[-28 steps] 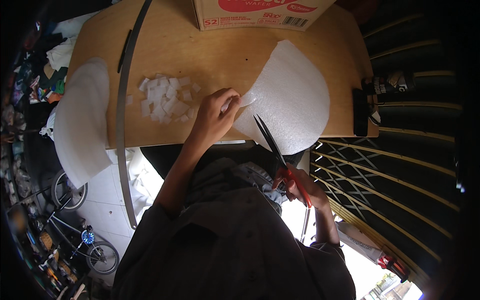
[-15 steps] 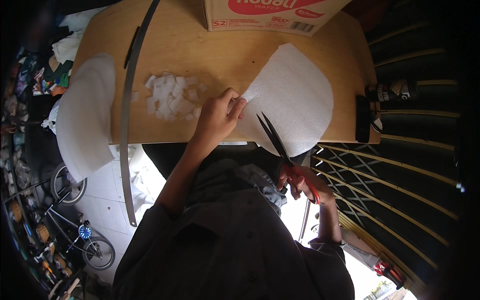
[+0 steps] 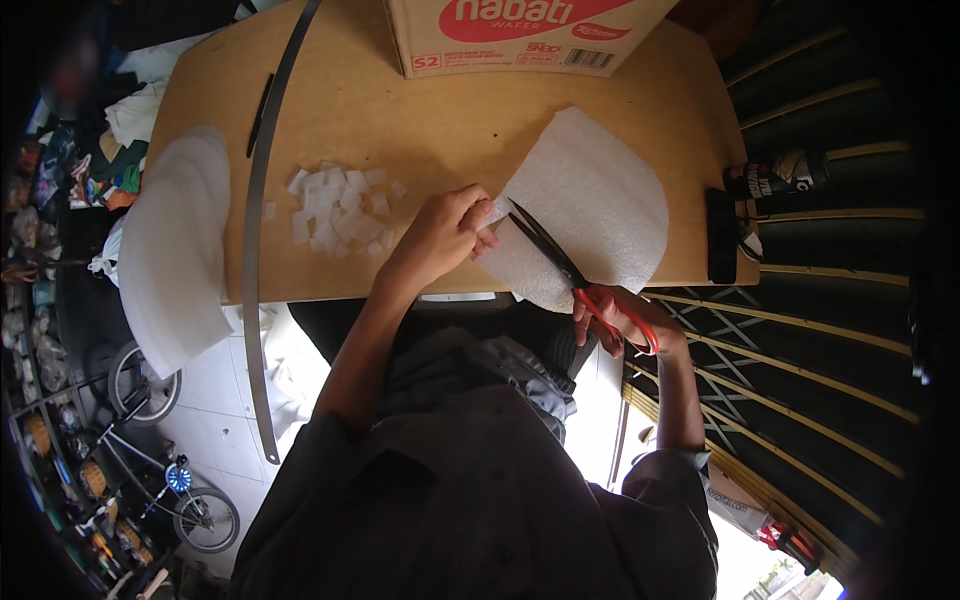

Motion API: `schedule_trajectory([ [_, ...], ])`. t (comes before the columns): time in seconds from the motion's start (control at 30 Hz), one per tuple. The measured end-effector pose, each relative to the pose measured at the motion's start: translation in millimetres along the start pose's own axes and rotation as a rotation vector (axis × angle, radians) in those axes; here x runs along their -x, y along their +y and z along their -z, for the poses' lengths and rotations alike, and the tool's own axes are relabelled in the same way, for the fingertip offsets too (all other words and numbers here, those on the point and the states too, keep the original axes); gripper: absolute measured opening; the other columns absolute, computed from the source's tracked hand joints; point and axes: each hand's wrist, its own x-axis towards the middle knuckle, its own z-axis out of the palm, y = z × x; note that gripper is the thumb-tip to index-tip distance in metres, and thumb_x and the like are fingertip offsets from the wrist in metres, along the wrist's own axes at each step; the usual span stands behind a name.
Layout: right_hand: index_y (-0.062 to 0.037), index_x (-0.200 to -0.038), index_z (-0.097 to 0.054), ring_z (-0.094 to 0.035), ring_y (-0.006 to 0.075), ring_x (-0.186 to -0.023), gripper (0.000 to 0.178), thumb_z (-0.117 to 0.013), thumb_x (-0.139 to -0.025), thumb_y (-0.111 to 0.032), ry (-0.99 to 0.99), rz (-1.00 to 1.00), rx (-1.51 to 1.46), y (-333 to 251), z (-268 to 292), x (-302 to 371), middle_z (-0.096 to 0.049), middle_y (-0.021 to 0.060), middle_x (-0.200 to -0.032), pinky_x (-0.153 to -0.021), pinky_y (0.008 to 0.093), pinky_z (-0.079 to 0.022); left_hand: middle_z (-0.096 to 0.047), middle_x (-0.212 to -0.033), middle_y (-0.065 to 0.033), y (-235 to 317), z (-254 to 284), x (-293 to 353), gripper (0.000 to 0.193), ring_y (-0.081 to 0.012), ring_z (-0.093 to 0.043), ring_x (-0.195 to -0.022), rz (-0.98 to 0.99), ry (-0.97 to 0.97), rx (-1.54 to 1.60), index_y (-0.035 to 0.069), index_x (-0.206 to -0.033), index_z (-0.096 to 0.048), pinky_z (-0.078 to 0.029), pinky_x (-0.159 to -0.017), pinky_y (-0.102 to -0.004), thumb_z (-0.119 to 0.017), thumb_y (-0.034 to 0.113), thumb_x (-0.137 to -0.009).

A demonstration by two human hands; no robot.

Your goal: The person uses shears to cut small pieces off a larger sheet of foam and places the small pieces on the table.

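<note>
Between its thumb and fingers, my left hand (image 3: 447, 232) pinches the left corner of a white foam sheet (image 3: 600, 200). The sheet lies over the right part of the table and hangs past its near edge. My right hand (image 3: 622, 318) has its fingers in the red handles of a pair of scissors (image 3: 548, 247). The black blades point up and left, their tips at the sheet's edge close to my left fingers. Whether the blades are cutting into the foam I cannot tell. Left of my left hand lies a pile of small white foam pieces (image 3: 335, 205).
A cardboard box (image 3: 500, 55) stands at the table's (image 3: 440, 130) far side. A long metal strip (image 3: 262, 200) crosses the left part, near a thin black object (image 3: 262, 115). Rolled white foam (image 3: 175, 250) hangs over the left edge. A black object (image 3: 722, 237) sits at the right edge.
My right hand has brought the scissors up and left, so the tips now reach the foam sheet's edge by my left hand. The blades look closer together. The view has shifted slightly.
</note>
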Motion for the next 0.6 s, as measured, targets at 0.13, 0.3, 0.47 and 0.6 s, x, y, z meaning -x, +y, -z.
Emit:
schedule_trajectory([
  [0.13,0.0041,-0.117,-0.053,-0.061,0.0127,-0.05,0.071,-0.059,-0.091,-0.061,0.027,-0.17,0.136,-12,9,-4,-0.066,0.0193,-0.095,-0.042,0.0189,-0.049,-0.066,-0.069,-0.0147,-4,-2,-3,0.024,-0.0201,-0.07,-0.063,-0.036,0.004,-0.022,-0.005,-0.09,-0.055,-0.052,-0.055,-0.0312,-0.047,0.014,-0.103],
  [0.3,0.0041,-0.095,-0.057,-0.059,0.0144,-0.044,0.096,-0.032,-0.08,-0.088,0.085,-0.157,0.238,-34,1,-4,-0.064,0.0144,-0.071,-0.04,0.0242,-0.048,-0.066,-0.068,-0.0159,-5,-2,-4,0.022,-0.0216,-0.072,-0.063,-0.014,0.011,-0.057,-0.006,-0.09,-0.056,-0.052,-0.053,-0.0321,-0.048,0.011,-0.102],
  [0.47,0.0034,-0.089,-0.057,-0.059,0.0145,-0.042,0.104,-0.031,-0.074,-0.095,0.069,-0.252,0.273,-50,9,-4,-0.064,0.0122,-0.064,-0.039,0.0254,-0.048,-0.062,-0.072,-0.0134,-4,-4,-3,0.023,-0.0209,-0.072,-0.068,0.014,0.008,-0.042,-0.005,-0.091,-0.055,-0.051,-0.055,-0.0311,-0.048,0.013,-0.104],
  [0.6,0.0021,-0.09,-0.057,-0.059,0.0143,-0.04,0.103,-0.034,-0.072,-0.096,0.077,-0.305,0.27,-56,16,-13,-0.064,0.0119,-0.063,-0.036,0.0241,-0.047,-0.064,-0.068,-0.019,-2,-7,-4,0.019,-0.0234,-0.072,-0.064,0.015,0.03,-0.068,-0.005,-0.092,-0.057,-0.05,-0.054,-0.0352,-0.049,0.009,-0.101],
])
